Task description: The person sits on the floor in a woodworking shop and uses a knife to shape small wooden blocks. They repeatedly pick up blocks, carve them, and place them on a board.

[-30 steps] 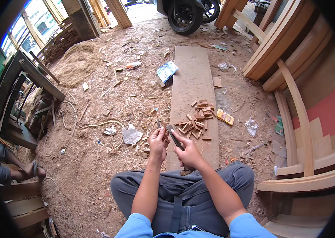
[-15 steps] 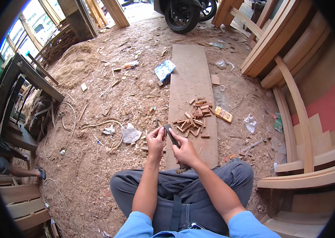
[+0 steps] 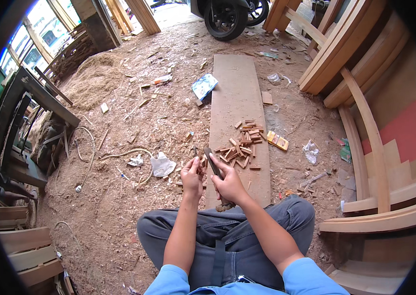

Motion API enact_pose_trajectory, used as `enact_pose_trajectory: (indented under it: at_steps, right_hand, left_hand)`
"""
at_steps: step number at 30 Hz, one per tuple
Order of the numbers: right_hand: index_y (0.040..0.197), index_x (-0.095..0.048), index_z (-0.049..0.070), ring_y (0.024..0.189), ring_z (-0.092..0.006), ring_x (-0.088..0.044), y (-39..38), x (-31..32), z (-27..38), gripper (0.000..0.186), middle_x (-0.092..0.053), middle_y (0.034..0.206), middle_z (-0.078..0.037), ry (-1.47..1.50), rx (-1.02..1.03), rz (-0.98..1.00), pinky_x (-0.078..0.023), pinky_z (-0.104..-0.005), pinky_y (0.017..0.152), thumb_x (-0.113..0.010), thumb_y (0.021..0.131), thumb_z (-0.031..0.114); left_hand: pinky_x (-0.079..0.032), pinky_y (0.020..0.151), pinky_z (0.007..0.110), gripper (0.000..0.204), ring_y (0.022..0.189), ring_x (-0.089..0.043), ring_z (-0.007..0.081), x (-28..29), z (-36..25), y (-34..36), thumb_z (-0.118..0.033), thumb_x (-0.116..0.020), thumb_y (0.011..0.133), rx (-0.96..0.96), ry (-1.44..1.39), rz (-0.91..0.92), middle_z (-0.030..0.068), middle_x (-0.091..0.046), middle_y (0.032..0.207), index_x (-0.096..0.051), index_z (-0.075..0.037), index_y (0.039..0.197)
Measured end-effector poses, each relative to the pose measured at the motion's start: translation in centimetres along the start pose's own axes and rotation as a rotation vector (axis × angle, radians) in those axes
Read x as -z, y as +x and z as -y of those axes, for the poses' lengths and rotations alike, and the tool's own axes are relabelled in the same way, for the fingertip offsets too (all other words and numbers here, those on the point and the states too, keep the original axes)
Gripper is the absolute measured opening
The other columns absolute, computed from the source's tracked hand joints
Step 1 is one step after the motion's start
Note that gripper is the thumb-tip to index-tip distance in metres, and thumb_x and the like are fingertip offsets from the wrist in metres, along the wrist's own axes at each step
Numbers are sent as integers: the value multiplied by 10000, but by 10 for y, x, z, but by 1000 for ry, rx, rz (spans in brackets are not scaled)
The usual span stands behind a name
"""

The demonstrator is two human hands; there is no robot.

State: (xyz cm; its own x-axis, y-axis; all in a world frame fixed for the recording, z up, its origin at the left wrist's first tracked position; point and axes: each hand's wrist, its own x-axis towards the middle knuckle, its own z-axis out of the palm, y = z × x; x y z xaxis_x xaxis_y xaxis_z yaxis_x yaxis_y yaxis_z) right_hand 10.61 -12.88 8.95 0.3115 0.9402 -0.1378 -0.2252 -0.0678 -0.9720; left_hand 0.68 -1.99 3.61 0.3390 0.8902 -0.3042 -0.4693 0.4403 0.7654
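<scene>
My left hand (image 3: 191,178) pinches a small wooden piece (image 3: 201,165), partly hidden by the fingers. My right hand (image 3: 229,187) grips a long, dark, flat-bladed tool (image 3: 213,162), angled up beside that piece, with a worn end below the fist. Both hands are over my crossed legs (image 3: 272,221), near the long board (image 3: 235,83) lying on the floor. Just beyond them a loose heap of small reddish wooden blocks (image 3: 245,145) lies on the board. A yellow packet (image 3: 277,140) is beside its right edge.
Shavings cover the floor (image 3: 99,206), with a hose (image 3: 140,150), a pale rag (image 3: 162,165) and a blue-white bag (image 3: 204,86). Timber frames (image 3: 377,147) stand right, dark frames (image 3: 21,118) and slats (image 3: 26,241) left. A scooter wheel (image 3: 225,24) is at the back.
The tool's tip has shifted upward and slightly away from me, with my right hand still round it. The other person's leg at the left edge has mostly moved out of sight.
</scene>
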Motion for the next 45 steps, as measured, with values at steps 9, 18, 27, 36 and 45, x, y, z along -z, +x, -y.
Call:
enact_pose_trajectory:
  at_steps: [9,18,27,36,45]
  right_hand:
    - [1539,-359,165,391,-90,-490,-5,-5,10,682,-521,576,6,-93,-136,18,-443,-280,376,-505,895,-4]
    - [1530,-377,166,388,-95,-489,-5,2,6,668,-518,572,7,-121,-210,74,-462,-284,380,-496,895,-2]
    - [1545,-325,153,421,-92,-489,20,65,47,676,-545,644,-21,112,-3,-472,-475,-273,351,-498,922,-42]
    - [1532,-377,174,395,-75,-484,0,2,14,670,-522,589,20,-102,-59,59,-428,-268,371,-519,904,-10]
    - [1522,-403,184,390,-73,-489,-5,0,20,671,-503,573,26,-158,-129,69,-432,-270,381,-511,889,-10]
  left_hand:
    - [-415,545,179,108,599,-518,36,-4,-2,4,-143,-618,986,-26,41,54,-23,-617,745,-655,-53,938]
    - [-447,556,186,96,617,-546,43,-6,-3,5,-100,-607,984,-147,218,36,27,-673,817,-653,-27,943]
    - [-422,605,201,149,673,-539,48,-24,13,-34,-138,-668,957,-147,434,226,-9,-626,749,-702,2,998]
    - [-409,573,182,141,620,-498,30,-5,-4,-2,-183,-622,993,-113,84,58,-32,-597,738,-665,-59,941]
    - [-403,535,196,170,582,-476,47,-13,-10,0,-167,-554,1020,-1,-66,38,-34,-557,698,-626,-79,895]
